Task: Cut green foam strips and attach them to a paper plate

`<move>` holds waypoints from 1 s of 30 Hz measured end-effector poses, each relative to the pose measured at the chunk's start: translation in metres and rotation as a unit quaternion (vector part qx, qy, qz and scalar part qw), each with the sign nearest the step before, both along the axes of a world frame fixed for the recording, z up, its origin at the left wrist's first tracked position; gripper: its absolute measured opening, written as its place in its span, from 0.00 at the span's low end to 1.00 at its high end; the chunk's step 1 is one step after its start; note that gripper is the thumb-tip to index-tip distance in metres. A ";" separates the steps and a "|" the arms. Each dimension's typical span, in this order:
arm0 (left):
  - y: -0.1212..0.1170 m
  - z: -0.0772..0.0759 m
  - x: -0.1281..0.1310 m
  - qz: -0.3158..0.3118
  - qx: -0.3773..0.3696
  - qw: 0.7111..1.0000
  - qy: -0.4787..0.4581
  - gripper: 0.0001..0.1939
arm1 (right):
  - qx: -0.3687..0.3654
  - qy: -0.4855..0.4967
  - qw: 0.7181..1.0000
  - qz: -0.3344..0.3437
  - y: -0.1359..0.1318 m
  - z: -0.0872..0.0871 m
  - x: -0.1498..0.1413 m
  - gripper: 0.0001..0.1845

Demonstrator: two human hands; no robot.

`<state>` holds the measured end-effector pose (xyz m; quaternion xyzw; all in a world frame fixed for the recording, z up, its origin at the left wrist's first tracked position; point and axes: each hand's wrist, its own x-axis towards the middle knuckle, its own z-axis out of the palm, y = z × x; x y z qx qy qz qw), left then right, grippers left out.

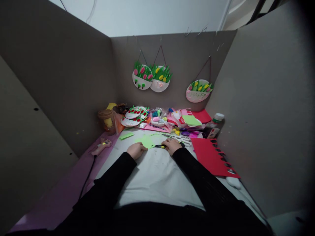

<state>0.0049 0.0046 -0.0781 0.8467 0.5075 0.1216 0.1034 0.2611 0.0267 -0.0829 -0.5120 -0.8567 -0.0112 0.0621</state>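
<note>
On the white-covered tabletop between grey partition walls, the left hand [137,150] is pinching the light-green paper sheet [147,141] near the middle, the right [172,145] closing around black-and-yellow scissors [161,146].

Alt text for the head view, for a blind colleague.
Left hand holds light green paper on a white tablecloth while the right hand holds black-and-yellow scissors. Craft supplies lie behind, and three flower plates hang on the grey partition.
</note>
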 end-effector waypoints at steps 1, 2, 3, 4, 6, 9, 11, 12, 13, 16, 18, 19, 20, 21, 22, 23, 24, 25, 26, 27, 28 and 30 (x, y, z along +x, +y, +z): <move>-0.002 0.000 0.001 0.006 0.001 1.000 0.009 0.15 | 0.002 -0.002 1.000 0.000 0.000 0.000 -0.001 0.17; -0.003 0.000 0.002 0.013 0.000 1.000 0.016 0.15 | 0.004 -0.005 1.000 0.001 -0.001 0.001 -0.003 0.17; -0.004 0.000 0.003 0.019 0.000 1.000 0.022 0.15 | 0.005 -0.007 1.000 0.002 -0.002 0.001 -0.004 0.17; -0.005 0.000 0.004 0.024 -0.001 0.999 0.028 0.16 | 0.006 -0.008 1.000 0.002 -0.002 0.001 -0.005 0.17; -0.005 0.000 0.006 0.033 -0.001 0.999 0.034 0.17 | 0.008 -0.010 1.000 0.005 -0.003 0.001 -0.004 0.17; -0.005 0.000 0.006 0.034 -0.003 0.999 0.037 0.18 | 0.005 -0.012 1.000 0.012 -0.004 0.001 -0.002 0.18; -0.005 0.001 0.005 0.028 -0.003 0.999 0.034 0.18 | -0.001 -0.014 1.000 0.011 -0.004 0.001 -0.001 0.18; -0.005 0.001 0.005 0.025 -0.003 0.999 0.030 0.19 | -0.003 -0.015 1.000 0.010 -0.004 0.001 -0.002 0.19; -0.005 0.001 0.004 0.022 -0.003 0.999 0.026 0.19 | -0.005 -0.016 1.000 0.010 -0.004 0.001 -0.003 0.18; -0.002 0.000 0.003 0.016 -0.013 1.000 0.015 0.18 | -0.007 -0.020 1.000 0.020 -0.005 0.003 -0.009 0.18; 0.000 -0.001 0.002 0.017 -0.022 1.000 0.011 0.18 | -0.009 -0.025 0.999 0.023 -0.006 0.004 -0.011 0.18; 0.001 -0.002 0.002 0.018 -0.024 0.999 0.011 0.18 | -0.009 -0.026 0.999 0.022 -0.006 0.004 -0.011 0.18; 0.001 -0.003 0.002 0.020 -0.024 0.999 0.011 0.17 | -0.007 -0.026 0.999 0.023 -0.007 0.004 -0.010 0.18; 0.001 -0.003 0.003 0.022 -0.022 0.999 0.012 0.17 | -0.005 -0.025 0.999 0.024 -0.007 0.004 -0.010 0.18; 0.001 -0.003 0.003 0.025 -0.018 0.999 0.013 0.16 | -0.001 -0.022 0.999 0.027 -0.008 0.003 -0.009 0.18; 0.000 -0.003 0.003 0.031 -0.015 0.999 0.014 0.16 | 0.003 -0.018 0.999 0.031 -0.008 0.003 -0.008 0.17; -0.001 -0.002 0.004 0.038 -0.011 0.999 0.014 0.16 | 0.005 -0.014 0.999 0.036 -0.009 0.003 -0.008 0.17; -0.002 -0.002 0.004 0.047 -0.008 0.999 0.012 0.17 | 0.006 -0.011 0.999 0.041 -0.010 0.003 -0.008 0.17; -0.003 -0.001 0.005 0.056 -0.005 0.998 0.010 0.19 | 0.005 -0.008 0.999 0.044 -0.010 0.003 -0.008 0.17; -0.004 -0.001 0.005 0.063 -0.002 0.998 0.007 0.21 | 0.003 -0.005 0.999 0.046 -0.010 0.003 -0.008 0.17; -0.004 -0.001 0.005 0.067 0.001 0.998 0.003 0.22 | 0.000 -0.001 0.999 0.048 -0.010 0.003 -0.008 0.17; -0.004 -0.002 0.003 0.069 0.006 0.997 -0.015 0.20 | -0.006 0.010 0.999 0.052 -0.009 0.003 -0.007 0.18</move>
